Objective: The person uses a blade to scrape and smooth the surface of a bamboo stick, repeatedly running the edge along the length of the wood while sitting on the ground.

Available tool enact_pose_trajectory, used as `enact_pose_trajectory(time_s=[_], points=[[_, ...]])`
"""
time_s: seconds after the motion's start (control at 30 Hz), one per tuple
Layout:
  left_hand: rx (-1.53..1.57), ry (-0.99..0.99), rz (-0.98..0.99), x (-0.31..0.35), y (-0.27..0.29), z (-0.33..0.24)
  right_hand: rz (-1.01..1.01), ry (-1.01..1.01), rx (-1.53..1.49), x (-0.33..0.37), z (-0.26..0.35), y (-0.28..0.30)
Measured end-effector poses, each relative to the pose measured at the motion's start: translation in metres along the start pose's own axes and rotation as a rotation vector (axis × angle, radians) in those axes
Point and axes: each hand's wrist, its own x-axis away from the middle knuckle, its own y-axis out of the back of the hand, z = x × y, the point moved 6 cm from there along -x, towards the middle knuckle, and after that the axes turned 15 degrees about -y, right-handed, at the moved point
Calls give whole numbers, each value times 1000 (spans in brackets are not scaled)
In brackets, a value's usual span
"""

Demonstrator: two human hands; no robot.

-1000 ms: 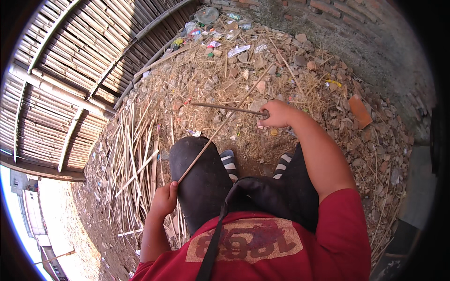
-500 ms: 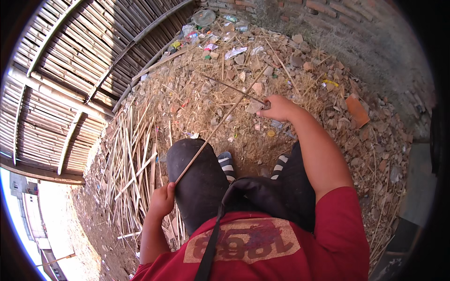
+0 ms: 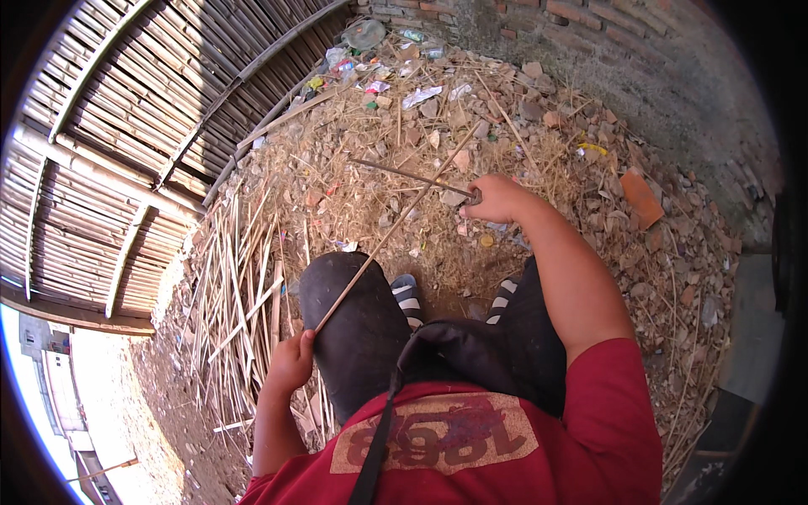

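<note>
Far left: a tall panel of pale, round bamboo slats [image 3: 135,181] is seen bordering the left edge of the rubble-strewn brown ground [image 3: 459,278]. Near that edge, a loose heap of long, pale, split bamboo strips [image 3: 236,307] is piled, roughly lengthwise; it is presumably kept there to be within reach of the left side.

The near end of a long, thin, light-brown wooden stick [image 3: 370,259] is pinched by the left hand [image 3: 292,360], thumb uppermost, fingers curled closed. The stick is passed over the left knee in black trousers [image 3: 341,290] and slanted toward the ground's far edge. The knee probably serves as a rest, and the end grip seems chosen to leave the length free; contact with the knee cannot be confirmed.

Beyond the knee, the stick is crossed by a slim, dark, straight rod-like tool [image 3: 396,172], its free tip pointed left. Whether the two touch cannot be told. The tool's right end is clamped in the right hand [image 3: 503,200], fingers folded round it, likely for control of the tip.

Right: a flat, orange fired-clay piece [image 3: 641,199] is seen lying near the ground's right edge.
</note>
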Motion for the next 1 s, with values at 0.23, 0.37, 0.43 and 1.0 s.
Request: enact_pose_trajectory(time_s=[0.23, 0.37, 0.43, 1.0], points=[[-25, 9, 20, 0, 0, -1, 136, 109, 152, 23, 31, -1], [-28, -7, 15, -2, 2, -4, 15, -8, -3, -3, 0, 3], [-34, -5, 13, 0, 2, -2, -40, -47, -28, -2, -4, 9], [40, 51, 44, 1, -2, 8, 55, 36, -33, 16, 25, 2]])
